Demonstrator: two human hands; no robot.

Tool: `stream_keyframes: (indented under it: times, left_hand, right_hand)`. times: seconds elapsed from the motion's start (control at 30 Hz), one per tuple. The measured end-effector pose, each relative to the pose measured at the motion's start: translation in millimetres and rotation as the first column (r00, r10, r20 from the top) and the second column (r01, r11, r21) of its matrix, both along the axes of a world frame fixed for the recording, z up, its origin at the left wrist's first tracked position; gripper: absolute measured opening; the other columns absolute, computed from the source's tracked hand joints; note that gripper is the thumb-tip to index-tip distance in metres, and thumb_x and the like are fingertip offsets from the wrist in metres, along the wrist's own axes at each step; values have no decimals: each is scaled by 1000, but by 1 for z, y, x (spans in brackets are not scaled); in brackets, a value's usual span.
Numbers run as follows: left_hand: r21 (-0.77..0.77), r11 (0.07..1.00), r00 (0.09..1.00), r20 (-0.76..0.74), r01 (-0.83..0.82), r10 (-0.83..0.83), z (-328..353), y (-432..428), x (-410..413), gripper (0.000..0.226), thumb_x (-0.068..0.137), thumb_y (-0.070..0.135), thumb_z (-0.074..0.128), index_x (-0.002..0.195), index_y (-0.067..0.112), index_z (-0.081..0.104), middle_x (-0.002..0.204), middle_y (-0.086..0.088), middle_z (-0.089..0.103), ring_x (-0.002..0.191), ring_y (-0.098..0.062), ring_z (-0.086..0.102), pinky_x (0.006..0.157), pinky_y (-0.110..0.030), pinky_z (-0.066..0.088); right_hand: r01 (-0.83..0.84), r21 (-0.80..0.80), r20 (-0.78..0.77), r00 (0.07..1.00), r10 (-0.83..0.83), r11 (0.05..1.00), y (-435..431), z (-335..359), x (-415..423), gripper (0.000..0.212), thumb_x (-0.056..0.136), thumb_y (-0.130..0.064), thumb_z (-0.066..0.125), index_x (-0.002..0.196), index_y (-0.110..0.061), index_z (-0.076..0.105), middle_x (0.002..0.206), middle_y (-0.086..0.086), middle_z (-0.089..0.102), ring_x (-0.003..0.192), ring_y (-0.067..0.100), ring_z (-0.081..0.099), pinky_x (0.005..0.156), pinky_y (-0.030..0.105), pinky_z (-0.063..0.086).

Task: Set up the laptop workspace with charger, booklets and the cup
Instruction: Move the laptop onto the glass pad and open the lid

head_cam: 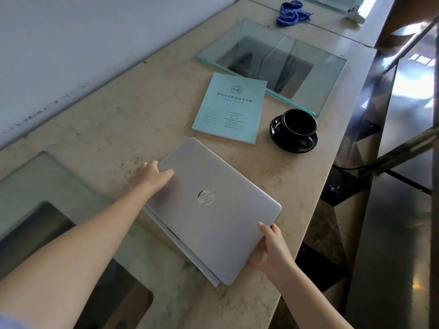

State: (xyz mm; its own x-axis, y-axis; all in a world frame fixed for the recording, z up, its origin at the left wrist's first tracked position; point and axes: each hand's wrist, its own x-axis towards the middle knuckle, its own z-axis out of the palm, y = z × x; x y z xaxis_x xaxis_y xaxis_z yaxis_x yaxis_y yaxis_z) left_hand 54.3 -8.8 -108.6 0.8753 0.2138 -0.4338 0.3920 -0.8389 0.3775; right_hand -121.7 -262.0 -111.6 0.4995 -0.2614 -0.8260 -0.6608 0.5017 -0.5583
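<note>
the tabletop (99,129) is long and pale, like stone, and it runs from near to far. a flat glass sheet (327,74) lies on it at the far end.

the laptop (213,210) is the biggest thing to work with. it is silver and its lid is shut. it sits turned at a slant in the near middle of the tabletop, and something thin and white peeks out from under its left edge. i cannot tell what that is.

just past the laptop lies a light green booklet (230,108), flat and closed. to the right of it stands a black cup (299,123) on a black saucer (280,136), close to the right edge. a blue cloth (291,14) is bunched up far away. no charger can be seen.

the left hand (153,175) is wrapped on the far left corner of the laptop. the right hand (270,248) is clamped on the near right corner, thumb on top.

this looks like the step of putting the laptop in its place. next, it likely needs to be turned straight and set down flat, and then the lid can be lifted. the cup is close, so the move should be slow.
</note>
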Motion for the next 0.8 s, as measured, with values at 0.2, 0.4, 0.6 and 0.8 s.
stream_keyframes:
  times: [0.2,0.4,0.6,0.8]
  left_hand:
    - [-6,995,995,20,-95,95,4,1,-13,57,59,47,49,104,15,60,115,-12,56,108,-34,53,95,-44,43]
    - [-90,971,966,112,-223,233,15,2,-37,62,73,42,58,128,16,48,130,-11,52,122,-32,45,103,-43,35]
    - [-243,886,873,201,-394,444,39,20,-93,63,80,38,58,136,16,40,138,-14,43,128,-34,38,108,-47,27]
    - [-229,752,727,200,-617,657,52,58,-165,61,82,38,55,136,15,39,137,-16,44,124,-36,41,104,-51,34]
  right_hand:
    - [-45,-41,-33,998,44,998,-6,-5,3,25,94,-25,50,119,-30,50,87,-4,56,68,14,52,58,34,49]
    - [-63,-225,-1,998,65,972,1,3,20,9,89,-26,51,93,-34,53,120,4,55,95,22,55,74,36,43]
    - [-136,-482,96,974,206,866,8,24,50,43,84,-30,50,127,-26,47,135,12,41,120,31,43,93,44,40]
    - [-279,-599,116,897,426,751,65,43,69,51,88,-25,48,139,-26,41,141,8,37,126,32,31,99,38,28]
